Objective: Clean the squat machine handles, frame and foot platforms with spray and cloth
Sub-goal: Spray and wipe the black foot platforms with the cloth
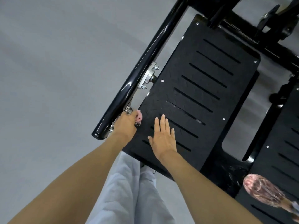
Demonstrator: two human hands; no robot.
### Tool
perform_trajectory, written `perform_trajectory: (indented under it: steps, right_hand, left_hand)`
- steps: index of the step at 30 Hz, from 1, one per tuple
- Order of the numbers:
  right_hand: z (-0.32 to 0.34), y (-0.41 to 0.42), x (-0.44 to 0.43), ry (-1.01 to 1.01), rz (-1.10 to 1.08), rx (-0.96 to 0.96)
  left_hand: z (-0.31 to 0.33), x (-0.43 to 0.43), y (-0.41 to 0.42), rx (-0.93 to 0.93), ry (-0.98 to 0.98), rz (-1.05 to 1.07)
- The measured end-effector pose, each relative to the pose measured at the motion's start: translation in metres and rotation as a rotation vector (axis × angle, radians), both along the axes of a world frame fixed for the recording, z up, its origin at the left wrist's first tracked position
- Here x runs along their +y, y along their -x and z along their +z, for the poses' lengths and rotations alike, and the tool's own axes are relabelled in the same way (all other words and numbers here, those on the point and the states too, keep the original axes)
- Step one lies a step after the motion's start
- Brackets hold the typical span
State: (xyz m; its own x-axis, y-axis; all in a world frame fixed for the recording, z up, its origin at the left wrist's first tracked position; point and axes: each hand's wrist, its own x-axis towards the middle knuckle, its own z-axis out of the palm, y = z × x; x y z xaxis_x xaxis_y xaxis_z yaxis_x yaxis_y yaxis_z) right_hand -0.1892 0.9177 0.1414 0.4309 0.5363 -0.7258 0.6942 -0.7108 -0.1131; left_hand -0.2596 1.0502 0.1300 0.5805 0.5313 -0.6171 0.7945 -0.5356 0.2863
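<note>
While left hand (125,126) grips cloth (139,116) beside frame tube (145,62), right hand (163,139) flat on foot platform (239,88)

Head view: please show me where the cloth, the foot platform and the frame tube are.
cloth (139,116): head view, on its pink tuft.
foot platform (207,75): head view, on a bare strip between two slots.
frame tube (149,54): head view, on the middle of its glossy length.
</note>
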Motion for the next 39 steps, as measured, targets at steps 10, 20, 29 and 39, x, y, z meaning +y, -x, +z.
perform_trajectory:
  steps: [10, 20, 29, 39]
  right_hand:
    - [0.005, 0.043, -0.021, 0.047, 0.049, 0.019]
    - [0.004, 0.091, -0.025, 0.029, -0.090, 0.033]
    - [0.009, 0.133, -0.024, 0.013, -0.341, 0.052]
    - [0.035, 0.125, -0.051, -0.081, -0.725, 0.084]
  left_hand:
    - [0.000, -0.018, 0.072, 0.110, 0.045, -0.067]
    - [0.002, -0.026, 0.109, 0.092, 0.033, -0.117]
    - [0.007, -0.053, 0.121, 0.175, -0.066, -0.257]
    - [0.028, -0.082, 0.120, -0.019, 0.420, 0.156]
